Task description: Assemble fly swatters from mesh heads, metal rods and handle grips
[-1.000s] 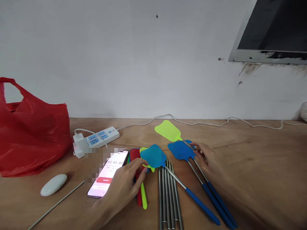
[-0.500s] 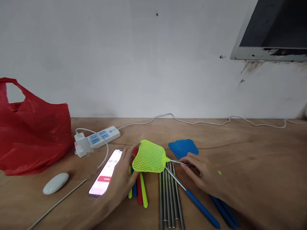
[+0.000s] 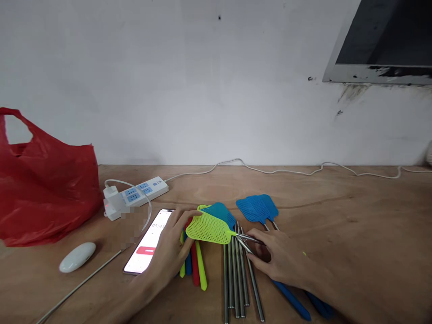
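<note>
A yellow-green fly swatter [image 3: 209, 228] with a perforated head lies between my hands. My left hand [image 3: 175, 236] holds the left side of this head, fingers over the top edge and thumb below. With my right hand [image 3: 276, 254] I pinch its metal shaft, close to a second shaft. Behind it shows a blue swatter head [image 3: 223, 212] and a yellow-green edge. Several metal rods [image 3: 238, 274] lie side by side beneath. Left of them, yellow-green, blue and red handles [image 3: 195, 265] stick out, partly hidden by my left hand. A blue handle [image 3: 292, 300] extends below my right hand.
Two blue swatters [image 3: 253, 209] lie behind my right hand. On the left are a lit phone [image 3: 146, 245], a white oval object [image 3: 77, 257], a power strip [image 3: 150, 189] with a cable, and a red plastic bag [image 3: 50, 189]. A wall stands behind the table.
The yellow-green swatter head has tilted flatter and lower, exposing the blue head behind it. My right hand has shifted slightly left and down, uncovering the blue swatters' shafts.
</note>
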`<state>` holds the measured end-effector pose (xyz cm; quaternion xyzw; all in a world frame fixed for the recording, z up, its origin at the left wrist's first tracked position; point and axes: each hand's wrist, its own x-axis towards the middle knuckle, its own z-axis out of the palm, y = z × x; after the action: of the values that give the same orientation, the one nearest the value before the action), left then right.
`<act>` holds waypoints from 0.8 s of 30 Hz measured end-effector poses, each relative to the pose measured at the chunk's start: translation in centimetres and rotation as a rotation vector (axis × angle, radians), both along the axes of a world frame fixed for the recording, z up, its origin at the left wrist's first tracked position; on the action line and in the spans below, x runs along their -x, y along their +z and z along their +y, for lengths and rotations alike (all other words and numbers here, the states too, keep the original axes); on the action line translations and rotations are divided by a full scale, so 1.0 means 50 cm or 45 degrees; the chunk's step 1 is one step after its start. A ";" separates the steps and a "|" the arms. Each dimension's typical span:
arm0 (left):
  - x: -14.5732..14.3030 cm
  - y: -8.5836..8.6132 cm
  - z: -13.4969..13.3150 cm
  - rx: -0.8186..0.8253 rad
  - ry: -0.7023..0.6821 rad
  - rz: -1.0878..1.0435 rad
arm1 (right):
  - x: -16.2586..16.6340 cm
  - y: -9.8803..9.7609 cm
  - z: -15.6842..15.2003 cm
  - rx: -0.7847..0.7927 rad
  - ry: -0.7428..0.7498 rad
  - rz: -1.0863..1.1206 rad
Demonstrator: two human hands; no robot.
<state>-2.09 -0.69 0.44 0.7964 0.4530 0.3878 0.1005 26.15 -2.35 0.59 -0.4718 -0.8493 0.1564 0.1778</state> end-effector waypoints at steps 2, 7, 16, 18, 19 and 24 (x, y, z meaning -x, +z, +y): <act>0.000 -0.003 0.000 0.000 -0.010 0.009 | 0.002 -0.005 -0.002 -0.005 0.021 0.008; -0.004 0.005 -0.003 -0.039 0.008 -0.018 | -0.003 -0.018 0.000 -0.268 -0.070 -0.030; -0.002 0.000 0.003 0.003 -0.012 0.089 | -0.035 -0.023 0.020 -0.371 -0.327 -0.367; 0.000 -0.003 0.005 -0.005 -0.018 0.099 | -0.036 -0.020 0.019 -0.332 -0.307 -0.338; 0.001 -0.003 0.005 -0.012 -0.019 0.098 | -0.035 -0.017 0.018 -0.322 -0.295 -0.299; 0.000 0.007 0.002 -0.012 -0.041 0.022 | -0.034 0.005 0.010 -0.291 -0.111 -0.072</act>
<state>-2.08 -0.61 0.79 0.8073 0.4392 0.3815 0.0991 27.85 -1.84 0.84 -0.4892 -0.8450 0.0374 0.2130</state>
